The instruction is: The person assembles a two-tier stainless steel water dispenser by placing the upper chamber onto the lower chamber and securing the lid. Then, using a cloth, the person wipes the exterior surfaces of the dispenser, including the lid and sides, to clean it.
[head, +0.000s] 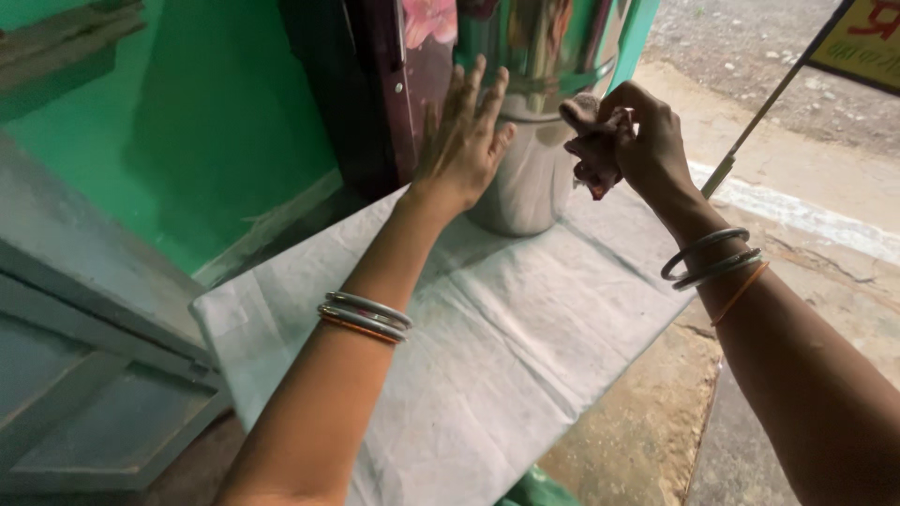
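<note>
A tall shiny steel container (534, 178) stands at the far end of a table covered with a pale grey cloth (487, 347). My left hand (464, 141) lies flat against the container's left side with the fingers spread. My right hand (630, 136) is closed around a small crumpled pinkish rag (592, 173) and presses it to the container's right side. Both wrists carry metal bangles.
A green wall (187, 131) and a dark maroon door (375, 84) stand behind the table. A grey painted frame (84, 309) sits at the left. Bare concrete ground (816, 206) and a thin slanted pole (759, 117) are to the right.
</note>
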